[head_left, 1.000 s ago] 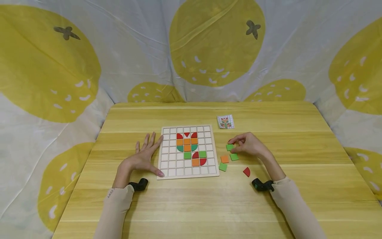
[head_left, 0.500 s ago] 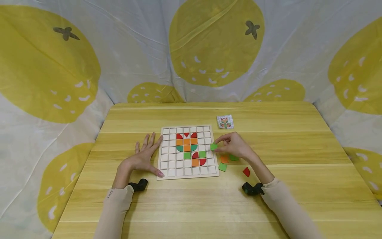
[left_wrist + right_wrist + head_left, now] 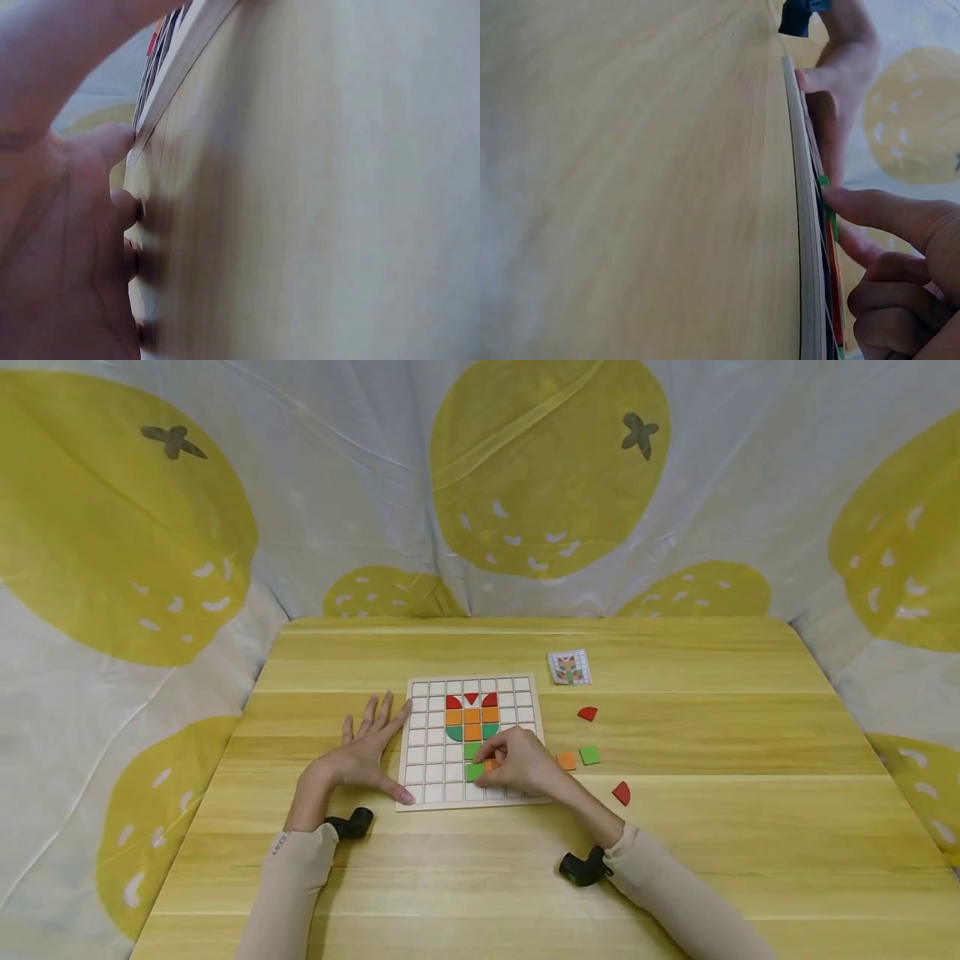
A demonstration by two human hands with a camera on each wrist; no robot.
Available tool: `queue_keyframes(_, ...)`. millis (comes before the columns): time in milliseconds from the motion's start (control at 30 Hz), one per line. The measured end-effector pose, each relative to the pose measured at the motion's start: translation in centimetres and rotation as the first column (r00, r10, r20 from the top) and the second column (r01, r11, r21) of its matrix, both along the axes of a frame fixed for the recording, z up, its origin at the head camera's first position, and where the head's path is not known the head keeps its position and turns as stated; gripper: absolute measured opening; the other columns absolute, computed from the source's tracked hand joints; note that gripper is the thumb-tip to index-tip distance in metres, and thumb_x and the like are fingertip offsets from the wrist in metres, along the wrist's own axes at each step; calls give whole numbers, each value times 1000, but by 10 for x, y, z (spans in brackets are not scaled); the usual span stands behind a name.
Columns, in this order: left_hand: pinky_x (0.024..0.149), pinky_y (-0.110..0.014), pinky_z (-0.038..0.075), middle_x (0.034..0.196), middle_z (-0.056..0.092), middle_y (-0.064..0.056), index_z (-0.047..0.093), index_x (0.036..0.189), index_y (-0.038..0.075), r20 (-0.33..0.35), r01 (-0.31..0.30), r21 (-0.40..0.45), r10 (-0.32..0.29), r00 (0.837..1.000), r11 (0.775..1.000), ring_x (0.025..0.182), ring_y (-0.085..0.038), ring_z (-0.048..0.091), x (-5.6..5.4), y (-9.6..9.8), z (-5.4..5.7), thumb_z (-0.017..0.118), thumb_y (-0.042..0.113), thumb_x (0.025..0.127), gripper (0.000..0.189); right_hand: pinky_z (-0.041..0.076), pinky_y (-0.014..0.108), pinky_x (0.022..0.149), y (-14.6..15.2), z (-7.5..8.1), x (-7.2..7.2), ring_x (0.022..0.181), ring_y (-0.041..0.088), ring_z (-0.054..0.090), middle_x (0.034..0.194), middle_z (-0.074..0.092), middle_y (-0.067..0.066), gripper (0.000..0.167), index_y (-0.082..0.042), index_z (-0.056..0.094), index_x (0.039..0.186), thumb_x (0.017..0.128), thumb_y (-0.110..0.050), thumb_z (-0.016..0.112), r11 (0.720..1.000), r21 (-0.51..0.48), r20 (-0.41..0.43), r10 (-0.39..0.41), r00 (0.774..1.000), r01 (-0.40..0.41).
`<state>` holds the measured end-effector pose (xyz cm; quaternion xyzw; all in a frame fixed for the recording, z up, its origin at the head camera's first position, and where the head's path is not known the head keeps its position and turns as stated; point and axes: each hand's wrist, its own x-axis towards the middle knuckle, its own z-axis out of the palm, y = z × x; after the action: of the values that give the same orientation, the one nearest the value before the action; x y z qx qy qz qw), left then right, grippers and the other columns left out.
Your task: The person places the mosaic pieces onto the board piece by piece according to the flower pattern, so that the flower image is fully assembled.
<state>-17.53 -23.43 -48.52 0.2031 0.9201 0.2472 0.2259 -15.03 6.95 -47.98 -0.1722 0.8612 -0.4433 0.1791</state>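
A pale wooden grid board (image 3: 420, 768) lies on the table, with a pattern of red, orange, teal and green tiles set into its cells. My left hand (image 3: 360, 758) is spread at the board's left side, thumb at the near corner and index finger at the edge higher up. Over the board, my right hand (image 3: 519, 762) pinches a green square tile (image 3: 474, 772) between thumb and fingers, at the cell just below another green square (image 3: 472, 750). The right wrist view shows the pinched tile edge-on at the board's surface. My right hand covers several tiles on the board's lower right.
Right of the board lie an orange square (image 3: 567, 761), a green square (image 3: 590, 755) and two red quarter-round tiles, one farther back (image 3: 588, 713) and one nearer (image 3: 621, 792). A small printed pattern card (image 3: 569, 667) lies behind them. A fruit-print cloth (image 3: 375, 485) hangs behind the table.
My right hand has picked up a green square from the loose tiles and carried it left onto the board. The red quarter-round tile behind it is uncovered. My left hand stays put.
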Motion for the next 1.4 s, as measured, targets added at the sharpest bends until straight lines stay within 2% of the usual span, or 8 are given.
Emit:
queue_keyframes(300, 116, -77, -20, 170, -24, -24, -1, 168, 15, -5, 6, 10, -6, 1000, 1000, 156, -47, -27, 0, 2, 1, 97, 56, 59, 152, 25, 19, 53, 4, -1, 1, 55, 9, 35, 58, 41, -6, 23, -10, 82, 97, 76, -10, 91, 1000, -16, 13, -10, 1000, 10)
queue_keyframes(800, 116, -77, -20, 170, -24, -23, -2, 168, 16, -12, 11, -2, -11, 1000, 1000, 156, -46, -28, 0, 0, 0, 96, 57, 60, 151, 26, 18, 54, 1, -1, 1, 58, 8, 37, 59, 44, -5, 20, -11, 84, 96, 77, -10, 91, 999, -6, -12, -45, 999, 45)
queue_keyframes(1033, 116, -77, -20, 170, -25, -22, -1, 168, 15, -7, 2, -4, -2, 1000, 1000, 156, -45, -28, 1, 0, 0, 96, 56, 60, 151, 28, 17, 54, 0, -1, 2, 60, 8, 39, 78, 68, -3, 21, -12, 85, 95, 76, -10, 92, 999, -1, -17, -54, 998, 54)
queue_keyframes(1400, 116, -77, -20, 170, -24, -23, -2, 168, 15, -10, 5, 5, -5, 1000, 1000, 156, -46, -28, 0, -1, -2, 97, 55, 60, 151, 26, 17, 53, 2, -2, 2, 56, 7, 38, 74, 67, -5, 16, -12, 85, 97, 81, -11, 88, 999, -20, -20, -34, 999, 33)
